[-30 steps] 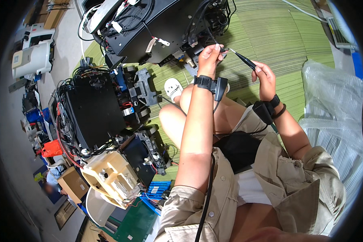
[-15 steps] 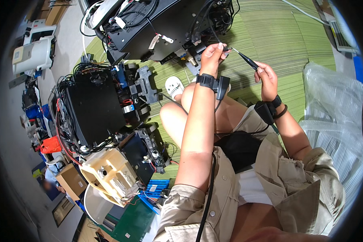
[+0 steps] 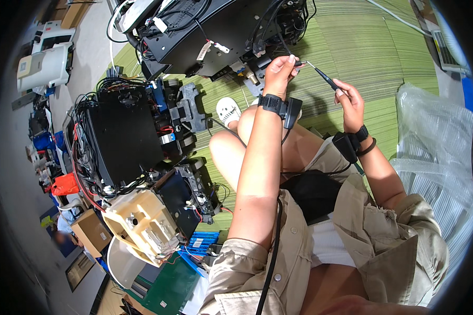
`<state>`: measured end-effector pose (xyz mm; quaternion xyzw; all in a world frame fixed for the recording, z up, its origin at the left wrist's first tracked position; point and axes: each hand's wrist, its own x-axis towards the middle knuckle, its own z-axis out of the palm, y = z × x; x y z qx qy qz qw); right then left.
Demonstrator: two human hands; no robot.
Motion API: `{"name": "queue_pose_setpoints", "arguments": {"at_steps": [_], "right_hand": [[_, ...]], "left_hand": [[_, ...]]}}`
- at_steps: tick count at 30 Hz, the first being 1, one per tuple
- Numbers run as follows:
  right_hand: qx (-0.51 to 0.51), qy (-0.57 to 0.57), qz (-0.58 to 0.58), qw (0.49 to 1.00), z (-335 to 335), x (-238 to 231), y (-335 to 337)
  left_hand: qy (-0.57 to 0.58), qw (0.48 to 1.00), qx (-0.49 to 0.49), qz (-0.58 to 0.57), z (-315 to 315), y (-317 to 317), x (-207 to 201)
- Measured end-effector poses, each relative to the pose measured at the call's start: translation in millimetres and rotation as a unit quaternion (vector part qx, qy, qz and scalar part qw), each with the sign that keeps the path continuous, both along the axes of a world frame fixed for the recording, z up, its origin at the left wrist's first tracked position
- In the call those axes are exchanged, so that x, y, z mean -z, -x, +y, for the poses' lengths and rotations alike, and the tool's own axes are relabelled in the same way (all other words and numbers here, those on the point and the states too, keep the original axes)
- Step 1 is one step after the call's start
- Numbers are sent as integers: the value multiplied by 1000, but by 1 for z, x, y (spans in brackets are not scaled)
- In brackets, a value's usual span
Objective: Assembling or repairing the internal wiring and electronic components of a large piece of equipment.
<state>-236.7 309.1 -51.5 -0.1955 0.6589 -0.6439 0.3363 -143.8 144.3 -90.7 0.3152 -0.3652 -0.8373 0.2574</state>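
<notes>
In my left hand (image 3: 279, 76) is the end of a black cable (image 3: 284, 45), pinched between thumb and fingers. The cable runs up to a black metal machine chassis (image 3: 215, 52) bristling with wires. A small dark connector (image 3: 300, 63) sticks out from my fingertips. My right hand (image 3: 350, 100) grips a slim black pen-like tool (image 3: 326, 80) with a thin silver tip. The tip points at the connector, close beside it; whether they touch I cannot tell. Both wrists wear black strapped devices.
A second black wired chassis (image 3: 123, 136) stands at left, above a cream plastic housing (image 3: 142, 226) and a green case (image 3: 168, 291). Bubble wrap (image 3: 425, 126) lies at right on the green carpet (image 3: 373, 63). A white shoe (image 3: 227, 112) shows beneath my arms.
The tool and my right hand have shifted slightly right. My left hand keeps the cable end in nearly the same place, and the view has moved a little.
</notes>
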Motion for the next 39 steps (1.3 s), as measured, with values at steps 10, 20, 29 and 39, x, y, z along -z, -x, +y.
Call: {"name": "queue_pose_setpoints", "arguments": {"at_steps": [10,20,29,39], "right_hand": [[-21,8,80,997,4,6,1],[-28,2,96,995,5,8,2],[-16,-12,81,997,5,10,2],[0,-21,37,999,6,8,2]], "left_hand": [[-3,1000,4,-9,-1,0,1],[-6,1000,4,-4,-1,0,2],[21,996,-43,-80,-1,2,10],[-24,965,-262,3,-14,-9,-4]]}}
